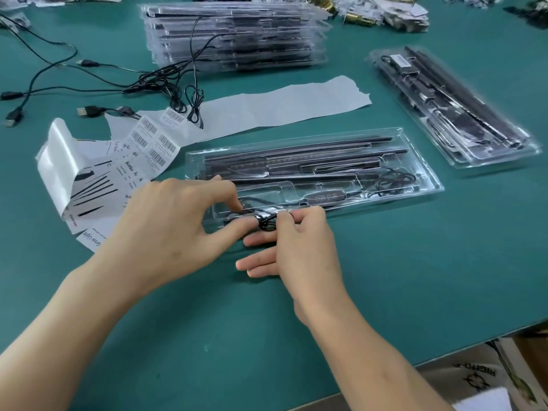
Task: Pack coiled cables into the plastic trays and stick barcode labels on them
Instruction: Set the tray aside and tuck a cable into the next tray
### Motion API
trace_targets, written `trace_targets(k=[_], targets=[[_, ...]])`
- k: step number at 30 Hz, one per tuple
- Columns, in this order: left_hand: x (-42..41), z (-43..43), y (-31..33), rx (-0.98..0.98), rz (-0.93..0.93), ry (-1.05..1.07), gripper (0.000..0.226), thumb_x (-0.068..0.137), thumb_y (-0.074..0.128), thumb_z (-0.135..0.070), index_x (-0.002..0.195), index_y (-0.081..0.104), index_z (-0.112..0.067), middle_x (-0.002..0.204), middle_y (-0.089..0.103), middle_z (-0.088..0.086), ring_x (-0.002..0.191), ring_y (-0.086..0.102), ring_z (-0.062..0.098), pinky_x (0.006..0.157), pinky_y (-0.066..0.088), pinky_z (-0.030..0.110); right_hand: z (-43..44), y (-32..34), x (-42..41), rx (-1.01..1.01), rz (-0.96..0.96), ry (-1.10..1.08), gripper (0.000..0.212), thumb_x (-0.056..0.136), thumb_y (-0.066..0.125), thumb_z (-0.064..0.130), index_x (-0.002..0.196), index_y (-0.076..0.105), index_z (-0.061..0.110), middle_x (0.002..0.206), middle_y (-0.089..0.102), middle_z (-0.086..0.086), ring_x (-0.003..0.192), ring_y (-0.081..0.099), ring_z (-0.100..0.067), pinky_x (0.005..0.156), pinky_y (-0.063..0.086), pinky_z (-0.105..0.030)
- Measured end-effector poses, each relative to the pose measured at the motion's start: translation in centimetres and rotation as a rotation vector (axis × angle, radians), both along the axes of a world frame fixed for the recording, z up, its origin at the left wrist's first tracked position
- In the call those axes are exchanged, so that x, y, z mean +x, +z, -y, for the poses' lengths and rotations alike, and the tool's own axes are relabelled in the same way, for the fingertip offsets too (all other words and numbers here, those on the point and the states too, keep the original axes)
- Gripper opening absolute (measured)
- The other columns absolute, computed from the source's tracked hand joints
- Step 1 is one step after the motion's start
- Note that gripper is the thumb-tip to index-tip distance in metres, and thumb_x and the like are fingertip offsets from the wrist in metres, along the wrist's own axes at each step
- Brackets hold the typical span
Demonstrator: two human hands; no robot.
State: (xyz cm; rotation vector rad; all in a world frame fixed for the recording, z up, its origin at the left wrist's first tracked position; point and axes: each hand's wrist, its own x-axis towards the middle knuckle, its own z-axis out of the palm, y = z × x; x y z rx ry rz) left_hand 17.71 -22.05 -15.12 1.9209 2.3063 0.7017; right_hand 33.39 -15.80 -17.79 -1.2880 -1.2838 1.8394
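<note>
Left hand (178, 221) and right hand (299, 244) at the tray (431, 180) rim, each grip a pinch on the coiled cable (267, 225).

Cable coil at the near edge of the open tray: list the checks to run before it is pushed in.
1. Winding of the cable coil: ok, a compact bundle.
2. Grip: ok, the left hand and the right hand both pinch it.
3. Coil seated in the tray: not ok, it sits at the near rim.
4. The controller lying in its channel: ok.
5. The light bars in their slots: ok.
6. The barcode labels to hand: ok, their sheet lies left of the tray.
</note>
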Motion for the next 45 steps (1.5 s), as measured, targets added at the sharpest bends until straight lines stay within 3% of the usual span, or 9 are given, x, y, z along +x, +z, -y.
trace_targets(k=[4,8,17,21,26,31,35,40,45], targets=[[0.6,-0.3,-0.3,0.034,-0.050,0.008,0.044,0.072,0.067,-0.073,0.081,0.063,-0.030,0.059,0.049,-0.016,0.049,0.037,-0.001,0.050,0.033,0.025,0.2,-0.4,-0.1,0.038,0.029,-0.032,0.010,0.108,0.037,0.019,0.099,0.041,0.017,0.067,0.072,-0.013,0.043,0.067,-0.029,0.037,0.048,-0.029],[0.5,-0.2,-0.7,0.045,-0.097,0.003,0.033,0.077,0.074,-0.062,0.084,0.066,-0.031,0.065,0.063,-0.010,0.053,0.054,0.017,0.051,0.044,0.030,-0.1,-0.6,0.0,0.026,0.030,-0.101,0.006,0.104,0.044,0.016,0.101,0.040,0.018,0.053,0.063,-0.003,0.033,0.051,-0.021,0.037,0.042,-0.026],[0.3,-0.2,-0.8,0.066,0.015,0.063,0.026,0.072,0.077,-0.060,0.083,0.063,-0.040,0.044,0.039,-0.010,0.048,0.041,-0.002,0.049,0.035,0.025,-0.2,-0.3,-0.3,0.001,-0.027,-0.150,0.009,0.102,0.047,0.010,0.102,0.041,0.016,0.053,0.065,-0.002,0.036,0.057,-0.022,0.038,0.047,-0.027],[-1.0,-0.1,-0.5,-0.057,0.061,-0.028,0.022,0.084,0.068,-0.062,0.095,0.066,-0.043,0.091,0.074,-0.009,0.078,0.069,0.018,0.070,0.054,0.044,-0.2,-0.2,-0.2,-0.013,-0.036,-0.138,0.007,0.102,0.046,0.011,0.104,0.041,0.016,0.057,0.068,-0.004,0.040,0.062,-0.023,0.040,0.051,-0.029],[-1.8,0.0,-0.2,-0.083,0.032,-0.122,0.009,0.091,0.069,-0.045,0.097,0.073,-0.042,0.129,0.070,-0.015,0.112,0.072,0.015,0.083,0.054,0.039,-0.2,-0.1,-0.2,-0.034,-0.053,-0.134,0.008,0.104,0.046,0.010,0.105,0.040,0.016,0.059,0.070,-0.007,0.042,0.065,-0.024,0.041,0.052,-0.030],[-1.6,-0.2,0.2,-0.100,0.079,-0.090,0.002,0.086,0.061,-0.048,0.086,0.063,-0.050,0.131,0.070,-0.013,0.101,0.073,0.010,0.076,0.049,0.035,-0.3,0.0,-0.3,-0.075,-0.092,-0.134,0.010,0.105,0.047,0.008,0.108,0.039,0.014,0.065,0.073,-0.011,0.047,0.068,-0.025,0.045,0.057,-0.032],[-1.1,-0.3,-0.3,-0.104,-0.016,-0.029,0.010,0.092,0.054,-0.043,0.093,0.063,-0.038,0.107,0.076,-0.009,0.058,0.050,0.006,0.070,0.049,0.038,-0.2,0.1,-0.3,-0.094,-0.106,-0.136,0.013,0.104,0.046,0.006,0.107,0.040,0.017,0.069,0.075,-0.011,0.052,0.071,-0.026,0.049,0.060,-0.034],[-0.8,-0.3,-0.9,-0.024,-0.050,-0.005,0.009,0.097,0.056,-0.032,0.098,0.063,-0.026,0.067,0.065,-0.007,0.052,0.042,0.016,0.055,0.033,0.033,-0.3,0.3,-0.5,-0.119,-0.122,-0.166,0.014,0.104,0.048,0.006,0.115,0.043,0.012,0.068,0.075,-0.011,0.054,0.072,-0.026,0.051,0.061,-0.033],[-0.9,0.0,-0.4,-0.025,-0.078,-0.039,0.004,0.097,0.060,-0.035,0.096,0.059,-0.032,0.077,0.070,-0.008,0.050,0.042,0.009,0.059,0.046,0.038,-0.2,0.4,-1.1,-0.117,-0.124,-0.240,0.012,0.103,0.050,0.007,0.113,0.045,0.012,0.062,0.073,-0.005,0.048,0.069,-0.024,0.045,0.057,-0.031]])
